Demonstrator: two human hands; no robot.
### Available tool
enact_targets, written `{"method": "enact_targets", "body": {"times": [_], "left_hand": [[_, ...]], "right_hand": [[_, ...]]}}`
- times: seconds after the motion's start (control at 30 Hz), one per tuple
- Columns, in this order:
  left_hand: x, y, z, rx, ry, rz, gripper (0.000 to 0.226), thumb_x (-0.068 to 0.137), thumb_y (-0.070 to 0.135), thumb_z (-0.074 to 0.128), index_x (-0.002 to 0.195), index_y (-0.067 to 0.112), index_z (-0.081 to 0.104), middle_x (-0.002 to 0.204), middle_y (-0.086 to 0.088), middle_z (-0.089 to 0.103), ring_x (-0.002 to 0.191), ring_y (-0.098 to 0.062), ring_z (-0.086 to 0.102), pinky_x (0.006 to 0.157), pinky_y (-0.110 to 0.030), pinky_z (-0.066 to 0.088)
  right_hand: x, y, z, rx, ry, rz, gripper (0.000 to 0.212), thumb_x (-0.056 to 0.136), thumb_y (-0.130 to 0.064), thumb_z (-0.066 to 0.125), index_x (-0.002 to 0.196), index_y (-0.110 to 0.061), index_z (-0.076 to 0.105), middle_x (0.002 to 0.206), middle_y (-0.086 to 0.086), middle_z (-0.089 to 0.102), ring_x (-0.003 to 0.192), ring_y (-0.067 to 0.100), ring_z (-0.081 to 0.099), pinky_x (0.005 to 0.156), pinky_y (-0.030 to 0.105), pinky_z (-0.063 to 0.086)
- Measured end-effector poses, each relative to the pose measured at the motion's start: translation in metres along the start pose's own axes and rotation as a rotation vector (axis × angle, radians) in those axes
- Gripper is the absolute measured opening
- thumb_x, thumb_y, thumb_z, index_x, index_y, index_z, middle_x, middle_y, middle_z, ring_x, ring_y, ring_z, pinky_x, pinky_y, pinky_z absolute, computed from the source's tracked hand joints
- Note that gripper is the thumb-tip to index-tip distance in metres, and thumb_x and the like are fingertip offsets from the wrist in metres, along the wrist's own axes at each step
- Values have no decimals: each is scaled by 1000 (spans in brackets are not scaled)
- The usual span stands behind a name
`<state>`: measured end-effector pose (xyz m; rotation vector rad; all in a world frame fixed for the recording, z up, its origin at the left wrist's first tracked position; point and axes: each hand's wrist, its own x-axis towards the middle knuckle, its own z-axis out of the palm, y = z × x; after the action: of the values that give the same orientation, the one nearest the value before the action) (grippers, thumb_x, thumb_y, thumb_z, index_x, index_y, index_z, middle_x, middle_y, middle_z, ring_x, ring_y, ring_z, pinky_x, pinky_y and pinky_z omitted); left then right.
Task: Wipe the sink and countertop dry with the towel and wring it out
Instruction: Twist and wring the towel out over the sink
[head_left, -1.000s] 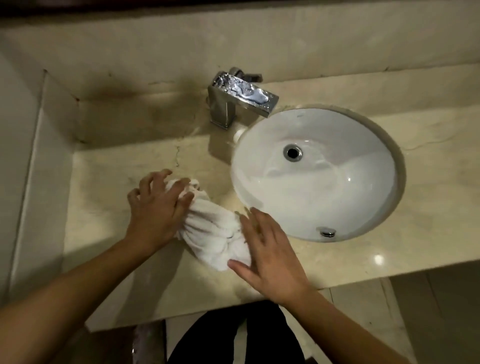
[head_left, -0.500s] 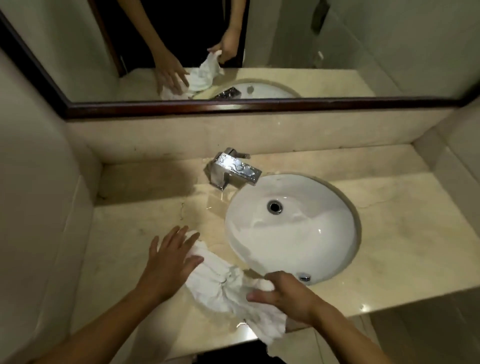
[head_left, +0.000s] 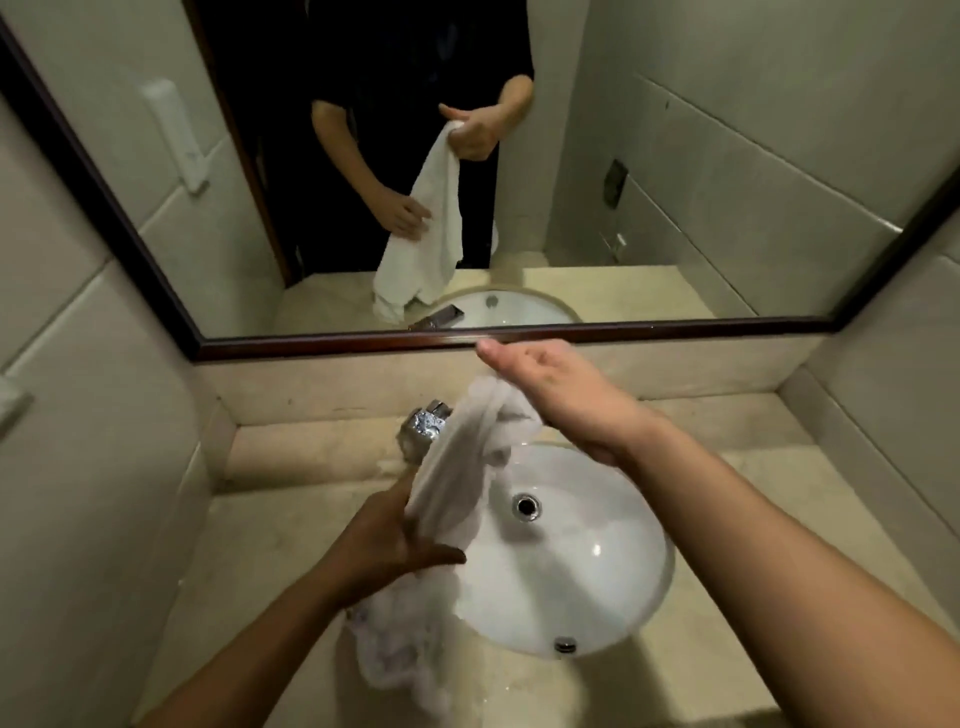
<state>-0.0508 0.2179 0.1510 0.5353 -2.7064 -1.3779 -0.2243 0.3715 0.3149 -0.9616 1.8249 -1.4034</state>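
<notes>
The white towel (head_left: 457, 467) hangs lifted in the air over the left rim of the white oval sink (head_left: 597, 577). My right hand (head_left: 561, 395) holds its top end high, near the mirror's lower frame, thumb sticking out. My left hand (head_left: 384, 540) wraps round the towel's middle, thumb in front and fingers behind. The towel's loose lower end dangles below my left hand, above the beige marble countertop (head_left: 260, 545). The mirror reflection shows both hands on the hanging towel.
A chrome faucet (head_left: 423, 426) stands behind the sink's left side, partly hidden by the towel. The drain (head_left: 526, 505) sits mid-basin. A dark-framed mirror (head_left: 675, 156) spans the back wall. Tiled walls close in both sides of the counter.
The towel has come off the countertop. My right hand has risen with its top end, and my left hand has gone from lying flat on it to wrapping round its middle.
</notes>
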Motion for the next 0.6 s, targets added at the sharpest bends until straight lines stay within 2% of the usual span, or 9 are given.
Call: {"method": "enact_targets", "body": {"times": [0.07, 0.17, 0.23, 0.3, 0.33, 0.4, 0.47, 0.53, 0.6], "left_hand": [[14, 21, -6, 47, 57, 27, 78, 75, 43, 90, 141, 39, 49, 113, 25, 65, 99, 3, 64, 81, -17, 52], [32, 56, -11, -42, 117, -35, 40, 88, 27, 81, 123, 35, 62, 110, 24, 66, 94, 8, 65, 80, -21, 48], [42, 81, -11, -221, 120, -92, 27, 93, 25, 76, 118, 28, 67, 109, 14, 73, 98, 0, 70, 83, -25, 55], [49, 103, -7, -370, 156, -124, 31, 94, 28, 73, 123, 22, 65, 111, 6, 75, 101, -12, 73, 87, -28, 60], [53, 112, -4, -398, 191, -107, 34, 93, 28, 73, 125, 24, 62, 114, 7, 74, 101, -10, 72, 85, -25, 59], [60, 127, -3, -352, 235, -33, 49, 85, 25, 83, 125, 35, 58, 119, 17, 71, 103, 1, 70, 81, -14, 55], [66, 135, -9, -174, 235, 37, 72, 69, 30, 96, 128, 41, 56, 119, 31, 67, 107, 14, 63, 83, -5, 49], [75, 134, -12, -36, 194, 32, 76, 66, 44, 94, 133, 40, 57, 121, 30, 67, 110, 11, 63, 92, -13, 51], [82, 126, -9, -102, 122, -34, 60, 73, 47, 86, 126, 32, 65, 119, 19, 73, 110, -4, 69, 99, -34, 56]], "right_hand": [[12, -20, -20, 56, -7, 3, 57, 88, -60, 65, 73, -8, 47, 70, 10, 42, 60, 18, 43, 66, 25, 43], [21, -45, -54, 170, 73, 22, 57, 83, -61, 71, 96, -7, 62, 87, 17, 58, 79, 26, 58, 74, 33, 51], [24, -64, -72, 237, 141, -2, 47, 91, -51, 70, 75, -7, 66, 75, 11, 64, 70, 22, 65, 71, 31, 53], [28, -83, -88, 346, 170, -46, 53, 99, -41, 63, 53, -15, 72, 63, 0, 68, 61, 13, 68, 65, 29, 57], [28, -93, -97, 402, 183, -66, 55, 101, -39, 61, 53, -16, 73, 60, -1, 68, 59, 12, 69, 63, 29, 58], [25, -112, -112, 507, 209, -100, 43, 102, -38, 60, 70, -12, 71, 59, -1, 69, 57, 12, 70, 61, 30, 59], [22, -129, -123, 571, 226, -117, 36, 102, -37, 60, 85, -6, 64, 59, 1, 70, 58, 15, 71, 59, 32, 61], [21, -144, -134, 636, 257, -139, 34, 102, -35, 61, 94, -2, 63, 63, 4, 72, 63, 18, 73, 61, 35, 63], [20, -156, -145, 710, 296, -188, 35, 100, -35, 64, 98, 0, 65, 74, 10, 75, 73, 24, 75, 72, 41, 64]]}}
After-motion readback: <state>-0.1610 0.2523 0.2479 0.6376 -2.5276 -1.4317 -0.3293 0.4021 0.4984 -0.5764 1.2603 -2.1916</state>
